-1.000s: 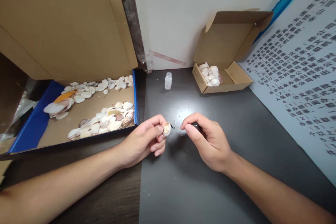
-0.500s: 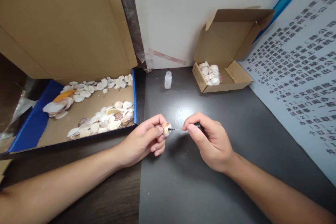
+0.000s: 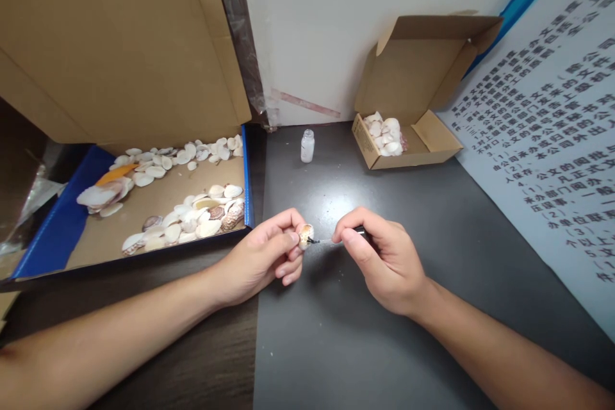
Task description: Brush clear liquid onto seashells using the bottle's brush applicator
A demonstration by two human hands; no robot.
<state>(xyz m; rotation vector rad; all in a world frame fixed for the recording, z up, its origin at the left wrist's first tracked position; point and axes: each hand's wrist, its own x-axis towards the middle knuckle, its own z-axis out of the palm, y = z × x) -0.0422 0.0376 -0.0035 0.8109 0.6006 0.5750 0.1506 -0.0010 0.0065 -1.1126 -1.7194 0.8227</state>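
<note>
The left hand [image 3: 273, 250] pinches 1 small shell [image 3: 305, 231] above the desk [image 3: 360, 359]; the right hand [image 3: 379, 256] grips a thin brush [image 3: 325, 241], its dark tip at the shell. Beyond stands 1 uncapped bottle [image 3: 307, 147], left of a small cardboard box [image 3: 408, 161] holding shells.

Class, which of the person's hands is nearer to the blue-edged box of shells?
Left. The left hand is beside the near right corner of the blue-edged box; the right hand is farther from it, to the right.
</note>
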